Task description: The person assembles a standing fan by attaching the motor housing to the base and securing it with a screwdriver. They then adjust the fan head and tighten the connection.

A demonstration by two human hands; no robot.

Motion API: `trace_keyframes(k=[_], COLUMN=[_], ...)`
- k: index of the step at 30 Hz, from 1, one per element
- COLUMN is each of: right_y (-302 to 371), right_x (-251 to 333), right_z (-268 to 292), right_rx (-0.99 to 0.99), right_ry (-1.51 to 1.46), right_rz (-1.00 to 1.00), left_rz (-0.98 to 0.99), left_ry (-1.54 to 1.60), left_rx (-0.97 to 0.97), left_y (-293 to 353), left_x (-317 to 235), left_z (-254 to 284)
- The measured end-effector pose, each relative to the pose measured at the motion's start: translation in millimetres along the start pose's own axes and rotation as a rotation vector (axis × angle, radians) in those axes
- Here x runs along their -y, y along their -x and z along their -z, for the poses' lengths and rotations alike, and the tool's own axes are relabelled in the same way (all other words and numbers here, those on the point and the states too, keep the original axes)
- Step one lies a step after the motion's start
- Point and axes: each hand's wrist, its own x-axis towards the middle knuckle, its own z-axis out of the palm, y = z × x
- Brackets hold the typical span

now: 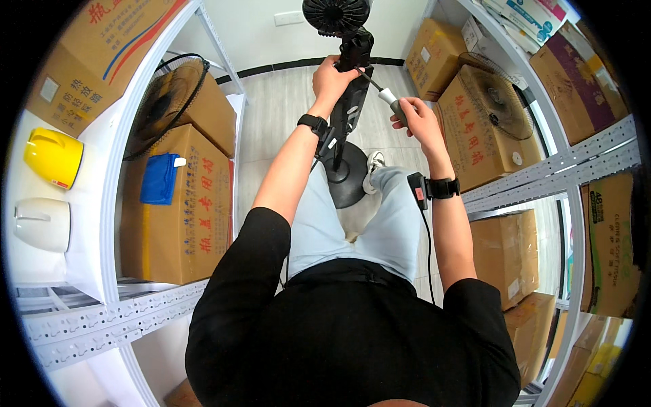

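A black pedestal fan [356, 49] stands in front of me, its motor head bare of blades and guard. Its round base [349, 193] rests on the floor by my feet. My left hand [328, 83] grips the fan's neck below the head, with the thumb lying across it. In my right hand [422, 125] is a screwdriver [387, 96] with a pale grey and dark handle, held by the fingers. The dark shaft slants up to the left, and its tip meets the neck beside my left thumb. Exactly where the tip sits is hidden.
Metal shelves [169, 298] flank me on both sides, loaded with cardboard boxes [196, 203]. Wire fan guards [166, 105] lean on the left shelf, and another guard [498, 95] on the right. A yellow kettle [55, 157] and a white one [44, 224] sit at far left.
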Motion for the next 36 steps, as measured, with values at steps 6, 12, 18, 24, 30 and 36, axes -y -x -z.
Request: trace_keyframes(k=[6, 12, 18, 24, 30, 36], right_y=[-6.6, -18.2, -15.9, -22.8, -10.9, -12.1], right_x=[-9.7, -2.6, -5.4, -4.6, 4.9, -2.5], right_z=[12.5, 22.6, 31.0, 31.3, 32.8, 31.3], right_rx=[0.096, 0.145, 0.103, 0.133, 0.103, 0.121], right_ry=[0.026, -0.047, -0.096, -0.054, -0.002, 0.057], right_rz=[0.21, -0.076, 0.093, 0.011, 0.008, 0.114], left_rz=[0.032, 0.052, 0.031, 0.038, 0.059, 0.05], left_ry=[-0.086, -0.129, -0.141, -0.133, -0.102, -0.079], left_rx=[0.008, 0.016, 0.0, 0.017, 0.035, 0.031], left_y=[1.0, -1.5, -0.7, 1.3, -1.1, 2.7], left_x=[-7.7, -10.8, -8.8, -10.3, -7.9, -10.8], left_z=[-1.8, -3.7, -3.4, -2.3, -0.7, -1.5])
